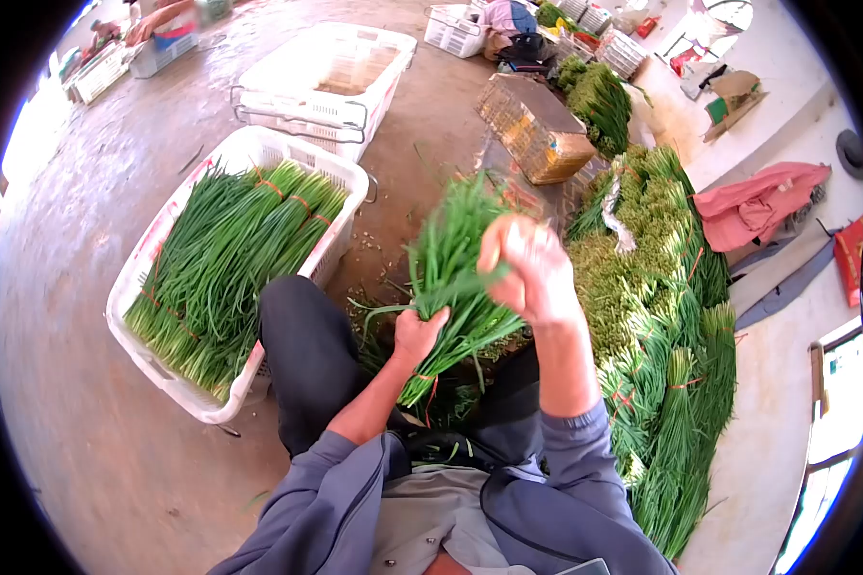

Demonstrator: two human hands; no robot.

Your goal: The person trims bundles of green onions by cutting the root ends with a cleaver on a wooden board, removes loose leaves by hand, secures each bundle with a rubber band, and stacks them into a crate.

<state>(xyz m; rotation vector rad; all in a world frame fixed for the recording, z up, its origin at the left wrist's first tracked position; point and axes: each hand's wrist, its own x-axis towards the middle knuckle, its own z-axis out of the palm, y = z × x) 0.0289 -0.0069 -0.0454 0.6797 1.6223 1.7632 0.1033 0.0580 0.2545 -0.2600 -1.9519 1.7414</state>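
Observation:
My left hand (418,335) is wrapped round a bunch of chives (458,240) above my lap. The bunch's long green leaves fan out up and to the right, and a red tie (431,401) hangs at its lower end. My right hand (532,268), raised beside the bunch and slightly blurred, is closed in a fist. A few green blades run from the bunch to its fingers, which seem to pinch them. To the left, a white plastic crate (350,187) holds chives tied with red bands.
A large heap of chives (633,316) lies on my right against the wall. Ahead are stacked white crates (393,72) and a worn cardboard box (532,125). Loose leaf scraps lie on the floor. A pink garment (758,203) hangs by the right wall.

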